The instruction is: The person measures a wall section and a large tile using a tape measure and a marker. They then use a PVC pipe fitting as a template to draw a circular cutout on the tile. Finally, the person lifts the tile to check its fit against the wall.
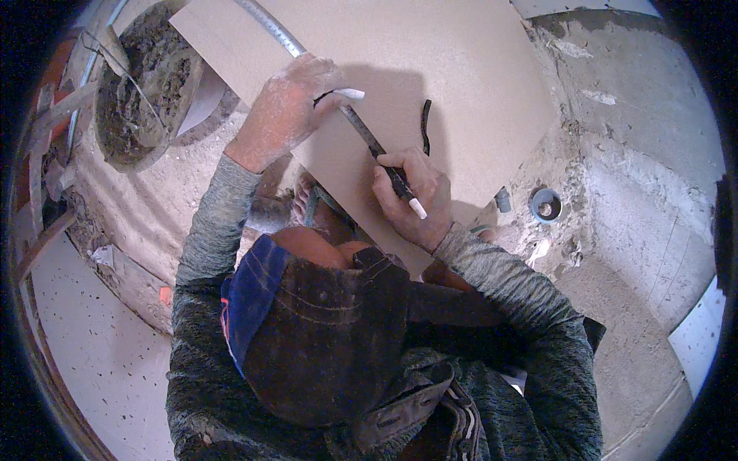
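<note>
in the head view, the left hand [296,104] lies over a steel ruler [277,31] on the large beige tile [492,69], with a white cap [351,94] pinched between thumb and finger. the right hand [423,192] has its fingers clamped around a black marker [399,184], by the ruler's near end. good work here likely calls for firm, even pressure on the ruler and a steady marker angle; whether the marker's tip touches the tile, i cannot tell.

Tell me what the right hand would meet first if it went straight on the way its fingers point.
Likely the left hand, ahead along the metal ruler; depth is hard to judge.
</note>
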`<state>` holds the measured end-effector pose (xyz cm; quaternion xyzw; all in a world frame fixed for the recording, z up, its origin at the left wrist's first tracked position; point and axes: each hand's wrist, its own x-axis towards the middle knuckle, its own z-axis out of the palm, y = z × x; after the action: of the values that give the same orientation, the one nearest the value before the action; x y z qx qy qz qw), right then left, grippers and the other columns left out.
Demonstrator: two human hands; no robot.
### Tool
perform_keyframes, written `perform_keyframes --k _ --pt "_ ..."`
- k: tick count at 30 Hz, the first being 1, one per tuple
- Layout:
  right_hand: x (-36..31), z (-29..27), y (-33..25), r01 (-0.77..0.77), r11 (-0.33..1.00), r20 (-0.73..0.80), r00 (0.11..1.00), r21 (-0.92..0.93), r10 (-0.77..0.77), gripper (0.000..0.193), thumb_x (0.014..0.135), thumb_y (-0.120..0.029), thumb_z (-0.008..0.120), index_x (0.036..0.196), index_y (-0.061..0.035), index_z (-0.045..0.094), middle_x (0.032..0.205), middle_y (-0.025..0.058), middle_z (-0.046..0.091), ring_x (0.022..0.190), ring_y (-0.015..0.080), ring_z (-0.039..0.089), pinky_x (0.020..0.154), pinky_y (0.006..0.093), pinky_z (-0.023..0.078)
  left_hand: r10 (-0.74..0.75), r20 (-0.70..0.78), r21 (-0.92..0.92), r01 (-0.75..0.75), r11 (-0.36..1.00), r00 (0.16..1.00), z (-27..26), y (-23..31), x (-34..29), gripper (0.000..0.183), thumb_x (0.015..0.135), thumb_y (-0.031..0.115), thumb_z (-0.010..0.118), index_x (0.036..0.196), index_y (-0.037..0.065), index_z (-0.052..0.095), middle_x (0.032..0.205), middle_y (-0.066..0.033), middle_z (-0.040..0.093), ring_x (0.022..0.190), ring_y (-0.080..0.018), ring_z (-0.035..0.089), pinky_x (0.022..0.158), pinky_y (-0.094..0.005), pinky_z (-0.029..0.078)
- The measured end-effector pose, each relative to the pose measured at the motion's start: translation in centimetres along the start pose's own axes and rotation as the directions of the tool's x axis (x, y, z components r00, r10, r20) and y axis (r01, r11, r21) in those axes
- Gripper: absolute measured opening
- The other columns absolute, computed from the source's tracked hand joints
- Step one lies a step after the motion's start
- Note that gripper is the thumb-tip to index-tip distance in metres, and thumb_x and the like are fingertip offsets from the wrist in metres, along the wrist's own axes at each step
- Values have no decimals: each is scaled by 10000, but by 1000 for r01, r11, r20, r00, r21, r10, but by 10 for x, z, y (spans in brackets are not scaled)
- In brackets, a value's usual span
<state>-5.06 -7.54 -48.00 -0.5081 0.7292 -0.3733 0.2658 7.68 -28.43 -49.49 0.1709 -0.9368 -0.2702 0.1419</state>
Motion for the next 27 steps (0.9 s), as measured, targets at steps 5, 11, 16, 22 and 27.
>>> perform_keyframes --k 5,11,16,22,27 --pt "2 1 0 32 999 1 999 -33 -32 191 833 -150 673 990 -57 618 821 147 624 730 336 628 650 438 504 -21 8 -20 21 1000 1000 -2 2 2 177 851 150 685 1022 110 705 1056 -94 663 1018 -321 611 900 -416 510" --pt "1 3 -8 -21 998 16 1000 -66 22 156 841 -151 656 959 -60 611 825 151 619 766 342 619 669 446 490 -24 40 -2 25 1000 999 0 1 2 160 865 160 676 1012 120 723 1073 -87 671 1059 -319 603 935 -419 496" --pt "1 5 -3 119 988 4 993 -101 -119 134 838 -142 657 935 -66 605 809 150 608 762 344 611 655 446 474 -36 35 -4 36 999 999 1 0 2 157 870 165 671 1011 125 727 1075 -87 676 1059 -315 605 945 -417 492" --pt "2 4 -5 94 992 -15 995 -81 -95 156 810 -79 677 944 -40 609 817 157 617 736 333 622 638 432 484 -55 40 -11 56 998 998 2 -1 1 162 867 169 675 1013 126 727 1077 -90 678 1058 -321 606 953 -423 486" --pt "1 4 -6 92 993 -30 995 -72 -95 143 810 -49 678 935 -25 613 815 160 618 714 328 625 628 425 489 -22 16 11 22 1000 1000 2 2 3 175 864 174 679 1028 131 722 1089 -95 676 1064 -328 605 954 -428 484"
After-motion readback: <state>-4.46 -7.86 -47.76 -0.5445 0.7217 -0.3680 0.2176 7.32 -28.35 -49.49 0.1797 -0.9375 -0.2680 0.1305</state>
